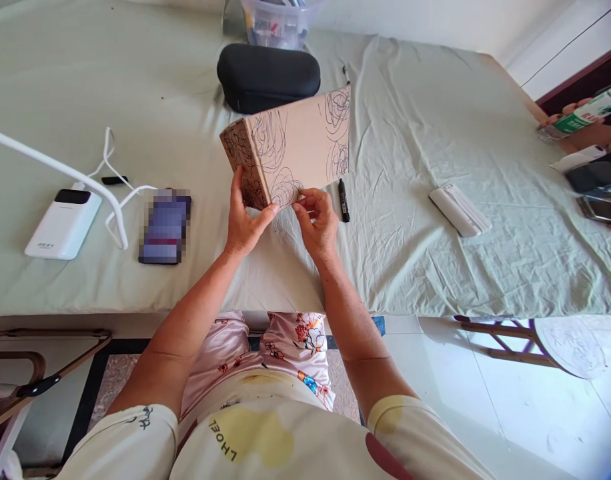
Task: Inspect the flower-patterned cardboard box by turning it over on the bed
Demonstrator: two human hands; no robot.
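Note:
A brown cardboard box (300, 147) with black scribbled swirls on its faces is held tilted over the table. My left hand (245, 220) grips its lower left corner, thumb on the near edge and fingers along the scribbled narrow side. At the bottom edge, my right hand (315, 220) pinches the cardboard between thumb and curled fingers. Just right of that hand lies a black marker (343, 200) on the green cloth. What stands directly behind the box is hidden.
A black zip case (268, 77) and a clear plastic tub (278, 27) stand behind the box. To the left are a white power bank (64, 223), a phone (164, 228) and a white curved stand arm (50, 160). Another white device (460, 210) lies right. Bottles and dark objects crowd the far right.

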